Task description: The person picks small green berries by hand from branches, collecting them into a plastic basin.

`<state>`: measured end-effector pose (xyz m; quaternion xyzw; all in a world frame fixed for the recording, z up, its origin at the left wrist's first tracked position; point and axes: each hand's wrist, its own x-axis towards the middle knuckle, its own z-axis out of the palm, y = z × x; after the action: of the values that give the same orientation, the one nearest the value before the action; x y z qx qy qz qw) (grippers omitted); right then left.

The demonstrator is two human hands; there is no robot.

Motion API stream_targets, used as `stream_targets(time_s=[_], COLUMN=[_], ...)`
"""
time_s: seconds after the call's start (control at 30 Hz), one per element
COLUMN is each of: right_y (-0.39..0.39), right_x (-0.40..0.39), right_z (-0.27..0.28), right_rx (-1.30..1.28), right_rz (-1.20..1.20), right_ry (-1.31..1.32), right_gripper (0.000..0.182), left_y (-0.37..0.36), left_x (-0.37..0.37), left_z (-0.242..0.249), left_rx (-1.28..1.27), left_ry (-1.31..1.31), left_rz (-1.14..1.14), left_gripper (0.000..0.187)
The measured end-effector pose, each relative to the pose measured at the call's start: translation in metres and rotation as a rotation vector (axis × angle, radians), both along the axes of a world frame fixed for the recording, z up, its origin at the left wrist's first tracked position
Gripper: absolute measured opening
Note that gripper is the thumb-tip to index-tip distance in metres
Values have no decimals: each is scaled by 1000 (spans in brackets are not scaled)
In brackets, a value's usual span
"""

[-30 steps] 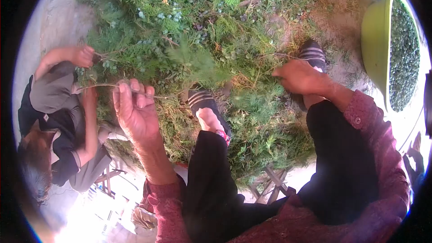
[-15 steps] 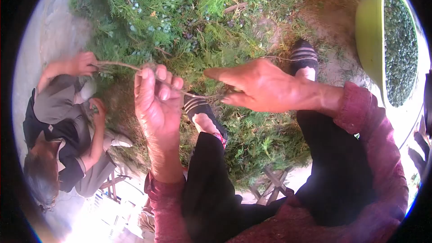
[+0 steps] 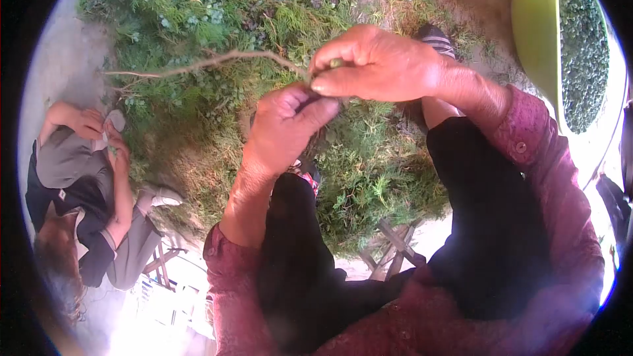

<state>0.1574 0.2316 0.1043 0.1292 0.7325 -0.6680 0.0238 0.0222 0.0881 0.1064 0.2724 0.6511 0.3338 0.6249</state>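
My left hand [image 3: 283,122] is closed, its fingers and thumb curled around the near end of a thin bare twig [image 3: 224,59]. The twig stretches out to the left over the greenery and forks near its tip. My right hand [image 3: 389,66] meets the left one with thumb and fingers pinched at the same end. A small green bit, like a berry [image 3: 337,63], shows between the right fingers. The fingers hide exactly where the twig ends. Below both hands lie cut evergreen branches [image 3: 191,20] with bluish berries.
At the right stands a yellow-green tub [image 3: 534,33] full of small green berries [image 3: 583,53]. On the left another person [image 3: 79,184] sits with both hands together. Wooden stool legs [image 3: 395,250] show behind my knees [image 3: 297,237].
My hands have come together; the left was turned palm up, and the right was apart from it. The twig now points left from both. The other person's hands have drawn together.
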Motion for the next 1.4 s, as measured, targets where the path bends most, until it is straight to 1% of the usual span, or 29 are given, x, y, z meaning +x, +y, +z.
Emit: stream_targets(time_s=[0.03, 0.07, 0.1, 0.13, 0.17, 0.2, 0.23, 0.27, 0.3, 0.33, 0.4, 0.43, 0.5, 0.53, 0.6, 0.73, 0.8, 0.83, 0.9, 0.93, 1.0, 1.03, 1.1, 1.13, 1.2, 1.23, 1.3, 1.33, 1.4], right_y=[2, 4, 7, 8, 7, 7, 6, 6, 6, 3, -4, -6, -5, -5, -5, -10, -17, -19, -24, -26, -28, -29, -33, -33, -31, -31, -29, -28, -26], right_x=[2, 5, 11, 18, 26, 32, 36, 41, 45, 46, 46, 43, 38, 36, 32, 29, 25, 21, 14, 11, 6, 4, 3, 5, 6, 8, 5, 4, -2], right_z=[0, 0, 0, -4, -10, -14, -15, -17, -20, -23, -29, -30, -29, -29, -29, -34, -38, -40, -42, -42, -42, -42, -40, -44, -48, -47, -31, -30, -17], right_rx=[-113, -227, -263, -264, -381, -499, -544, -545, -562, -580, -584, -559, -559, -556, -612, -496, -661, -661, -1050, -1051, -1202, -1202, -1300, -1300, -1402, -1400, -1389, -1382, -1339], right_rz=[-32, -64, -108, -103, -167, -230, -254, -250, -192, -133, -118, -58, 42, 43, -38, -118, -134, -135, -184, -184, -208, -210, -377, -378, -334, -335, -441, -436, -263], right_ry=[-112, -224, -162, -158, -134, -109, -169, -167, -217, -267, -271, -304, -330, -329, -277, -318, -353, -353, -352, -351, -292, -292, -328, -328, -252, -251, -344, -340, -269], right_gripper=[26, 28, 33, 33, 33, 32, 30, 30, 33, 37, 39, 39, 40, 40, 38, 41, 44, 44, 41, 41, 33, 33, 27, 27, 27, 27, 27, 27, 28], left_y=[-1, 0, -1, -1, 0, 0, -1, -2, -3, -4, -9, -11, -14, -16, -19, -15, -11, -10, -8, -8, -7, -7, -8, -8, -6, -3, 2, 1, 0], left_x=[2, -1, -7, -11, -11, -13, -16, -18, -20, -21, -24, -25, -24, -25, -28, -28, -23, -21, -18, -18, -17, -18, -18, -18, -15, -12, -6, -8, -12], left_z=[-2, -2, -1, 1, 4, 5, 5, 4, 3, 1, -7, -9, -13, -15, -19, -17, -12, -11, -8, -6, -3, -4, -7, -6, -1, 4, 16, 19, 31], left_rx=[53, 52, -28, -106, -110, -108, -133, -158, -184, -184, -186, -183, -102, -99, -72, -69, -108, -108, -85, -86, -43, -43, 4, 4, -31, -28, -47, -37, 45], left_ry=[-87, -85, -93, -99, -106, -101, -112, -123, -134, -130, -283, -281, -439, -438, -590, -651, -619, -619, -559, -559, -507, -508, -471, -471, -334, -334, -229, -228, -288], left_rz=[132, 133, 221, 311, 438, 443, 507, 571, 634, 637, 693, 692, 799, 799, 864, 820, 838, 836, 808, 807, 679, 677, 662, 661, 623, 622, 733, 735, 723], left_gripper=[16, 16, 16, 15, 15, 15, 16, 19, 23, 23, 20, 20, 13, 13, 10, 13, 15, 15, 15, 15, 15, 15, 16, 16, 17, 17, 16, 16, 14])
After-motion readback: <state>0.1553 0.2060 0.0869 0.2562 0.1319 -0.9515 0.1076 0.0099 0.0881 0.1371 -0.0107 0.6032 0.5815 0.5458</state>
